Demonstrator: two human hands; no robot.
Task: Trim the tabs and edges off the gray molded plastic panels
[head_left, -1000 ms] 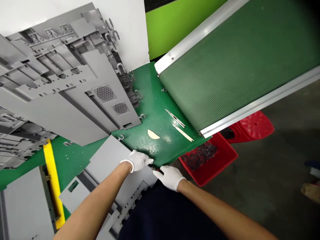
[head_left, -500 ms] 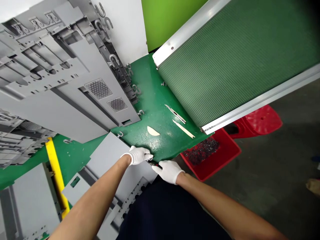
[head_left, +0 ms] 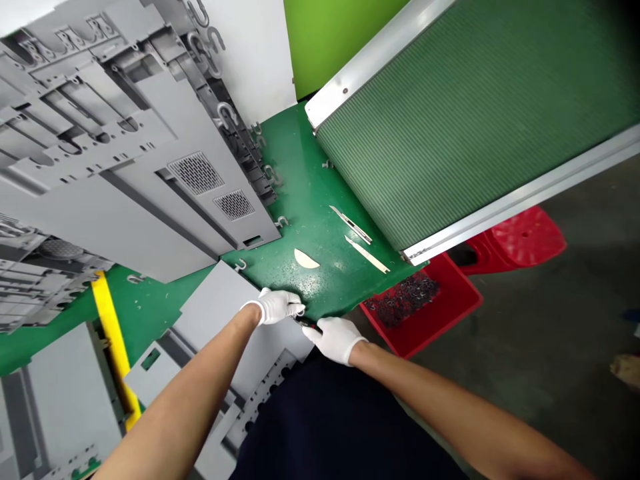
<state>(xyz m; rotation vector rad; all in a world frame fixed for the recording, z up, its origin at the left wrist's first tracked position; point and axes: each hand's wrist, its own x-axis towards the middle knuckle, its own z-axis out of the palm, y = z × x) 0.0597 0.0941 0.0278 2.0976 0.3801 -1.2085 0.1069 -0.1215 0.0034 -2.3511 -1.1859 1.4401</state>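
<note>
By the desk's [head_left: 327, 283] near edge, our left hand [head_left: 278, 307] pinches a small curved piece [head_left: 301, 311] just beside the dark tool [head_left: 306, 323] our right hand [head_left: 339, 339] grips.

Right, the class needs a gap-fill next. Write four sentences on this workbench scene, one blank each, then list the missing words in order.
1. The left hand and the right hand both wear gloves coloured ____.
2. The dark tool with a touch of red is held in the person's ____ hand.
3. The number of slim cutters lying near the conveyor belt is ____.
4. The bin holding small dark pieces is coloured ____.

Missing words: white; right; two; red.
</note>
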